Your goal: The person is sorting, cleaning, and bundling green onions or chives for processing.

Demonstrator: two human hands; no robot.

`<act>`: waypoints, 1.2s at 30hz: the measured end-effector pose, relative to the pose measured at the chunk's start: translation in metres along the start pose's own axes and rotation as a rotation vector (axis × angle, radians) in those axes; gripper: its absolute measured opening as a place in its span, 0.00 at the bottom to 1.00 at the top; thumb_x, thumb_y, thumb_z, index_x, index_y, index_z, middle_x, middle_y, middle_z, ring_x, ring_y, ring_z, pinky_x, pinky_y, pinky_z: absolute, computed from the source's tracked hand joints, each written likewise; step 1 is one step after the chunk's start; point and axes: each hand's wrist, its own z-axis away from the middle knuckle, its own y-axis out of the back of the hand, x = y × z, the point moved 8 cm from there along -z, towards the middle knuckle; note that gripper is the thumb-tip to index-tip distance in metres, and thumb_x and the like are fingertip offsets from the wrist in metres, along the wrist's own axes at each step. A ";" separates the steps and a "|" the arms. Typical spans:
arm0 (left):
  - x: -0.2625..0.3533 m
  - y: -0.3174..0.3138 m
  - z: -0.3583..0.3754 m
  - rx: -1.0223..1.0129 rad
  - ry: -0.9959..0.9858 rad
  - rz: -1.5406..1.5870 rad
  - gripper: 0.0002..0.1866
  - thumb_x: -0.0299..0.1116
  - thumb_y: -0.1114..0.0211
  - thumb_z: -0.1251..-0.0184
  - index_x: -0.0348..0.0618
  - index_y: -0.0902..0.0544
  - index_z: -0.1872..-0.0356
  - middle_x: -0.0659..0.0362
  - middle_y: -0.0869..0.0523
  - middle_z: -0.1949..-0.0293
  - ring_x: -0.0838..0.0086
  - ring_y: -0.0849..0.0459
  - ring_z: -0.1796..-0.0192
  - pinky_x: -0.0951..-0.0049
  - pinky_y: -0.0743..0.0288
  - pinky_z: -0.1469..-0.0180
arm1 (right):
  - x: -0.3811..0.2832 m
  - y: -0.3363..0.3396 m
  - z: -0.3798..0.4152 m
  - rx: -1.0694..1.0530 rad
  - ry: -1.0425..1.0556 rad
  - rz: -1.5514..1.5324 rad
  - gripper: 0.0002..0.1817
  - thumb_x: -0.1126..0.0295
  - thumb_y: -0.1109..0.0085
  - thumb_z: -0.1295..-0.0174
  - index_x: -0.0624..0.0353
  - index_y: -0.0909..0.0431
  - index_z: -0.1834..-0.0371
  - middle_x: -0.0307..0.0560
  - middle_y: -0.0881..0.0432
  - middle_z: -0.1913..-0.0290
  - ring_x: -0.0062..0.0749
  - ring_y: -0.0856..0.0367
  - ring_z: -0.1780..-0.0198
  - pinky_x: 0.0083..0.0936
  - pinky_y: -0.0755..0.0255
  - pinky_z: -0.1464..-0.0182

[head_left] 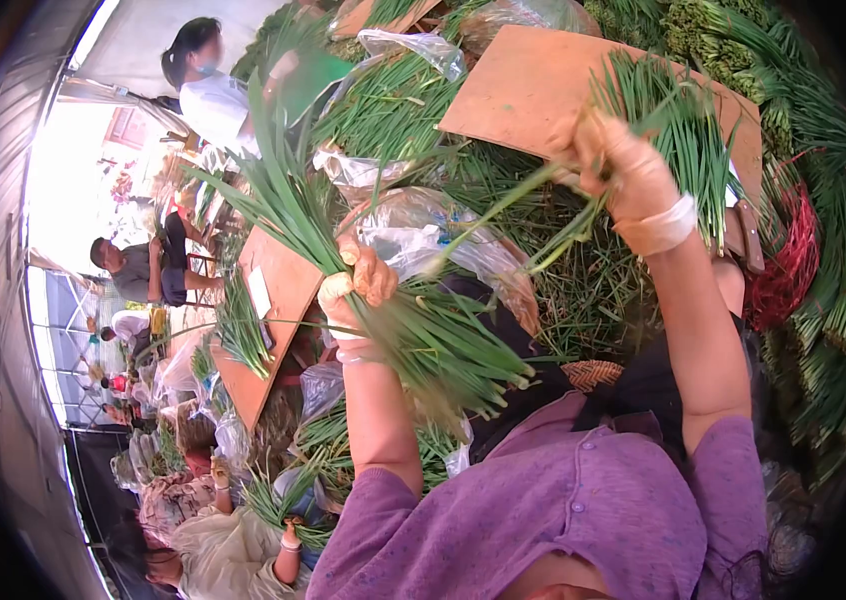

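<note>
My left hand (355, 285), in a pale glove, is closed around a thick bunch of long green chives (453, 345). The bunch slants, one end up to the left and the other down to the right, slightly blurred. Higher and to the right, my gloved right hand (623, 175) pinches a few loose chive stalks (513, 205) that trail down to the left. Behind that hand is a brown board (523, 85), with a pile of chives (678, 140) lying on its right part. A brown-handled knife (746, 235) shows at the board's lower right edge.
Red string (791, 255) hangs beside the knife. Stacked green bundles (833, 200) line the right side. Loose trimmings (593, 300) and clear plastic bags (443, 235) lie before my lap. A second board (273, 300) stands left. Co-workers sit nearby, one in white (213, 105), another lower left (228, 545).
</note>
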 end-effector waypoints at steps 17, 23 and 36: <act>-0.017 0.006 -0.005 0.137 -0.104 0.016 0.13 0.27 0.41 0.47 0.46 0.29 0.59 0.66 0.29 0.75 0.78 0.30 0.78 0.75 0.37 0.69 | -0.025 0.039 0.037 0.486 0.162 -0.249 0.14 0.57 0.41 0.40 0.53 0.23 0.58 0.31 0.31 0.80 0.16 0.35 0.81 0.16 0.33 0.76; -0.008 0.040 0.009 0.329 -0.181 0.206 0.13 0.29 0.42 0.48 0.43 0.26 0.60 0.64 0.28 0.76 0.78 0.31 0.79 0.75 0.36 0.71 | -0.157 0.095 0.064 -0.053 0.534 -0.565 0.08 0.70 0.52 0.34 0.64 0.31 0.57 0.36 0.34 0.70 0.17 0.36 0.73 0.16 0.36 0.73; -0.018 -0.025 -0.013 0.481 -0.314 0.033 0.19 0.26 0.33 0.56 0.31 0.26 0.59 0.54 0.20 0.75 0.69 0.21 0.75 0.71 0.23 0.70 | 0.079 -0.057 0.068 -0.106 0.134 0.749 0.18 0.77 0.40 0.47 0.65 0.24 0.51 0.41 0.20 0.61 0.24 0.25 0.59 0.19 0.32 0.54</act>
